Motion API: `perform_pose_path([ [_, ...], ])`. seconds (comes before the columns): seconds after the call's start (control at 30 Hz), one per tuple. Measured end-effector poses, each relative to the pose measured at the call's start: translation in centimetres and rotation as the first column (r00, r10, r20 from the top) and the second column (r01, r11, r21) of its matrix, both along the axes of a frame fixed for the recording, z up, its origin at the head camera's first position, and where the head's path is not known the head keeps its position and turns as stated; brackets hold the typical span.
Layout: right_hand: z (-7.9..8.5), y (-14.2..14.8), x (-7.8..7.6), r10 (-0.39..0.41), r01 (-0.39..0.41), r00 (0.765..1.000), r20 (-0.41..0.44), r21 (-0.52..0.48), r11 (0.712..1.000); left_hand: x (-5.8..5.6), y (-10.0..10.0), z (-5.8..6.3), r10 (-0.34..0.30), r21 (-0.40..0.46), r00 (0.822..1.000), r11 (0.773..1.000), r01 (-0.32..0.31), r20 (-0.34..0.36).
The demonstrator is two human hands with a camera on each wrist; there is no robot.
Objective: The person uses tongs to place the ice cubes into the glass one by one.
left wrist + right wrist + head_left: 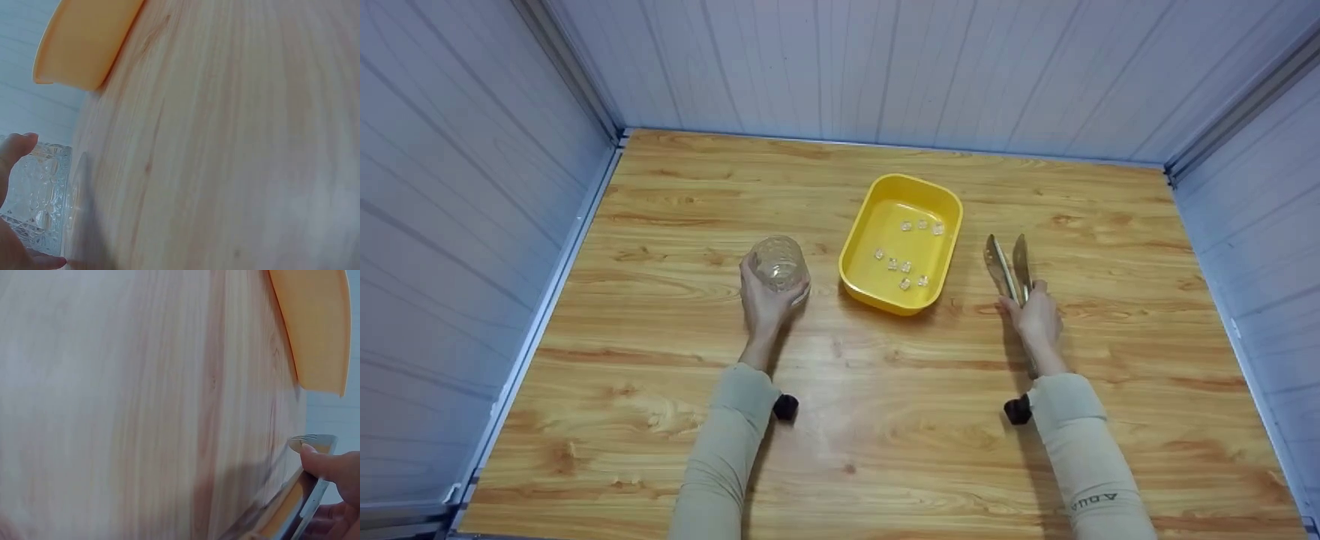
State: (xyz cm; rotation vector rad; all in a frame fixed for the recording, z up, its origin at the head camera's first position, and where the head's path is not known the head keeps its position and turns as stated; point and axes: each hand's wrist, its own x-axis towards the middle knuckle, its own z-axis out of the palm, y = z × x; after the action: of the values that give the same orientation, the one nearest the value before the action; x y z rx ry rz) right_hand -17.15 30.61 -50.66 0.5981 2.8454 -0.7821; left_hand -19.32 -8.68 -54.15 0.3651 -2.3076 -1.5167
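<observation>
On the left, my left hand (pixel 765 304) grips a clear patterned glass (pixel 780 262), thumb on one side and fingers on the other. Its cut pattern shows in the left wrist view, where the glass (pixel 42 194) is close to the tabletop; whether it touches is unclear. My right hand (pixel 1039 319) holds metal tongs (pixel 1021 261) near the middle, their two arms spread apart and tips pointing away from me. The thumb lies against the tongs (pixel 292 509) in the right wrist view. Between the hands stands a yellow basin (pixel 885 301) with several small clear cubes (pixel 892 264) scattered on its bottom.
All of this is on a wood-grain table (pixel 840 442). Pale panel walls (pixel 825 67) enclose its back, left and right sides. The basin stands to the right of the glass and left of the tongs.
</observation>
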Motion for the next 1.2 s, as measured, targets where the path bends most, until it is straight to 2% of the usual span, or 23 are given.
perform_pose_path([
  [0.3, 0.3, 0.4, 0.6, 0.031, -0.030, 0.993, -0.117, 0.011, 0.999, 0.7, 0.4, 0.0, -0.031, -0.018, 0.999, 0.999, 0.031, 0.035],
  [0.57, 0.5, 0.7, 1.0, 0.047, -0.046, 0.979, -0.197, 0.010, 0.999, 1.8, 0.9, -0.2, -0.084, -0.039, 0.996, 0.996, 0.084, -0.013],
  [0.7, 0.9, 0.6, 1.4, 0.053, -0.055, 0.971, -0.234, -0.001, 0.998, 2.4, 1.3, -0.3, -0.118, -0.039, 0.993, 0.992, 0.117, -0.010],
  [0.9, 1.5, 0.4, 1.9, 0.064, -0.068, 0.951, -0.304, -0.004, 0.998, 3.5, 1.8, -0.3, -0.173, -0.046, 0.985, 0.984, 0.172, -0.022],
  [1.07, 2.0, 0.0, 2.1, 0.088, -0.095, 0.918, -0.388, 0.000, 0.995, 4.1, 1.9, -0.2, -0.216, -0.051, 0.975, 0.976, 0.213, -0.046],
  [1.2, 2.4, -0.4, 2.4, 0.111, -0.119, 0.894, -0.433, 0.009, 0.993, 4.6, 2.1, -0.4, -0.251, -0.056, 0.967, 0.967, 0.249, -0.039],
])
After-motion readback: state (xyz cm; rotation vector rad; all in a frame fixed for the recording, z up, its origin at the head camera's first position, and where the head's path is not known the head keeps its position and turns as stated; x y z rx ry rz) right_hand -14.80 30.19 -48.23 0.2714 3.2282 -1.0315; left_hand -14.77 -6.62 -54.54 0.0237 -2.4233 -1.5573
